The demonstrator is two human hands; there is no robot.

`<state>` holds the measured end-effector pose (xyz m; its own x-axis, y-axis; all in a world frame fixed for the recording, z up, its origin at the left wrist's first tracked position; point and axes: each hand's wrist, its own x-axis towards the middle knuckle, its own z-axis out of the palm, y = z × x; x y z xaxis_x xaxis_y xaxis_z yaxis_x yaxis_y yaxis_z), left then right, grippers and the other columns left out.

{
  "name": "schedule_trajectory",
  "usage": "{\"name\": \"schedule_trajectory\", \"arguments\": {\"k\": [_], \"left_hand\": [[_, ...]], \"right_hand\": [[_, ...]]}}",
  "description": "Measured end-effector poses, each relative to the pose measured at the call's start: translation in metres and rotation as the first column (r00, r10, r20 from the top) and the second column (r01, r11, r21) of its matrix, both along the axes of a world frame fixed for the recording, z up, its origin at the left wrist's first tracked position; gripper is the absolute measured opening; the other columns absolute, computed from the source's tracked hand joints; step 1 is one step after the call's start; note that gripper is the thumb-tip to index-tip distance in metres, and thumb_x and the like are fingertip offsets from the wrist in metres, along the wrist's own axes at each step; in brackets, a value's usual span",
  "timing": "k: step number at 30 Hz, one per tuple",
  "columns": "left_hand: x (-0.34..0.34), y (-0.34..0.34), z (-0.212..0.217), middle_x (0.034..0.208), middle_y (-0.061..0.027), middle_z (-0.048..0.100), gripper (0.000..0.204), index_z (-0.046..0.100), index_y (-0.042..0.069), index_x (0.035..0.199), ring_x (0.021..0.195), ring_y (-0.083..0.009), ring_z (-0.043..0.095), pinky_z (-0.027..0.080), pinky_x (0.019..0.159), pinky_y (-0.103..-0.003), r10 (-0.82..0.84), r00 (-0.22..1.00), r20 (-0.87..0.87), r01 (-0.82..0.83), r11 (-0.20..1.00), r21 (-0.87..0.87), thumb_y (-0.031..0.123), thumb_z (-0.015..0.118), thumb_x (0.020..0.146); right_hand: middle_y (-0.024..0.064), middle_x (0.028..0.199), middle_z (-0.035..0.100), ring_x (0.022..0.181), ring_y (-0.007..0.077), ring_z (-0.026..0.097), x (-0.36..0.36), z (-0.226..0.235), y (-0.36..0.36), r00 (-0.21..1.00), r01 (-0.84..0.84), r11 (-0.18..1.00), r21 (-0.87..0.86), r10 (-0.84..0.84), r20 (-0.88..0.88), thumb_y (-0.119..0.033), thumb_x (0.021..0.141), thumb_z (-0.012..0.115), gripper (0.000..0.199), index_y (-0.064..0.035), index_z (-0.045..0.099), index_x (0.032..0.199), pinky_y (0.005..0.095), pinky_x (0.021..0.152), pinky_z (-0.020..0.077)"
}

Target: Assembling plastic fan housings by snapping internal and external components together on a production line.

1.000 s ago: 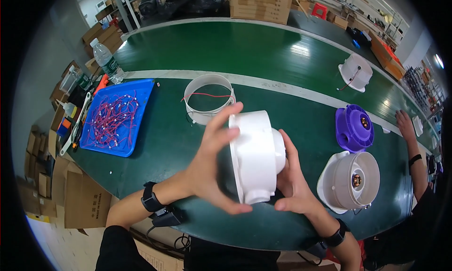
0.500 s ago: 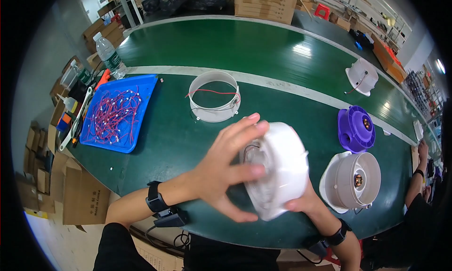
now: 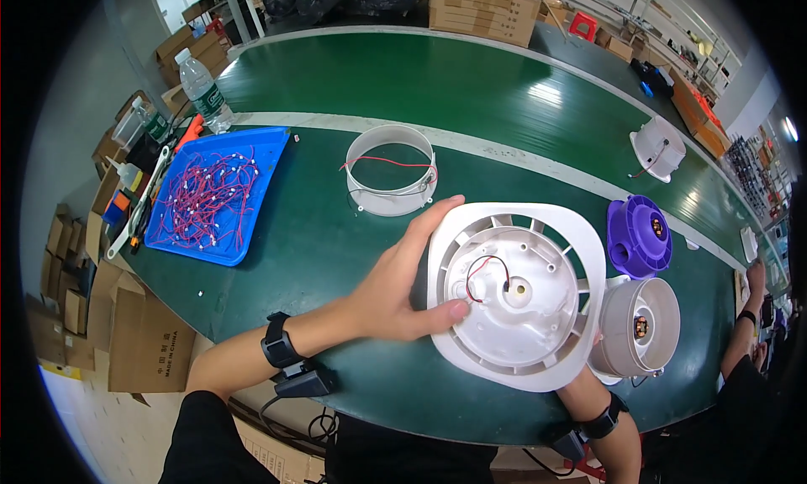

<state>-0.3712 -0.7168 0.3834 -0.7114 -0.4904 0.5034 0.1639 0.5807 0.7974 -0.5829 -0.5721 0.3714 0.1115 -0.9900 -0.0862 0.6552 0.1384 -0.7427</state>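
A white plastic fan housing (image 3: 517,358), with a squarish flange and a round ribbed centre, is tilted up in front of me. Red and black wires (image 3: 487,265) come out near its hub. My left hand (image 3: 412,290) grips its left edge, thumb on the inner face, fingers behind. My right hand (image 3: 580,389) supports it from behind at the lower right; most of its fingers are hidden. Just right of it stands another white fan housing (image 3: 618,341) with a copper-wound motor inside. Beyond that sits a purple fan housing (image 3: 632,253).
A white ring (image 3: 391,202) with a red wire lies on the green table (image 3: 336,240). At left are a blue tray (image 3: 273,148) of red wires and a water bottle (image 3: 204,93). Another white housing (image 3: 658,150) rests at far right, near another person's arm (image 3: 744,328).
The white housing has turned so its flange and wired inner face show toward me. My left hand has closed on its left edge, and the right hand is now mostly hidden behind it.
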Motion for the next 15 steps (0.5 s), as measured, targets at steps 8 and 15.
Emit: {"name": "schedule_trajectory", "arguments": {"k": [8,15], "left_hand": [[-0.005,-0.015,0.003,0.144,-0.0215,0.047,0.056,0.041,0.005,0.143,0.134,-0.0287,0.049,0.039,0.114,-0.042,-0.14,0.983,-0.122,0.184,0.812,0.554,0.034,0.057,0.098],[-0.004,-0.024,-0.007,0.143,-0.0174,0.049,0.058,0.043,0.002,0.14,0.135,-0.0245,0.046,0.035,0.113,-0.038,-0.284,0.93,-0.235,0.363,0.818,0.447,0.046,0.041,0.103]], "right_hand": [[0.0291,0.153,0.032,0.136,0.0411,0.046,0.005,0.005,-0.023,0.467,-0.135,0.736,-0.664,-0.544,-0.697,-0.039,0.051,0.098,0.135,-0.0081,0.019,0.158,0.0471,0.108,0.0408],[0.0354,0.151,0.03,0.132,0.0527,0.046,0.011,0.009,-0.023,0.194,-0.213,0.696,-0.686,-0.658,-0.728,-0.036,0.05,0.097,0.123,-0.0186,0.031,0.152,0.0541,0.102,0.0443]]}}
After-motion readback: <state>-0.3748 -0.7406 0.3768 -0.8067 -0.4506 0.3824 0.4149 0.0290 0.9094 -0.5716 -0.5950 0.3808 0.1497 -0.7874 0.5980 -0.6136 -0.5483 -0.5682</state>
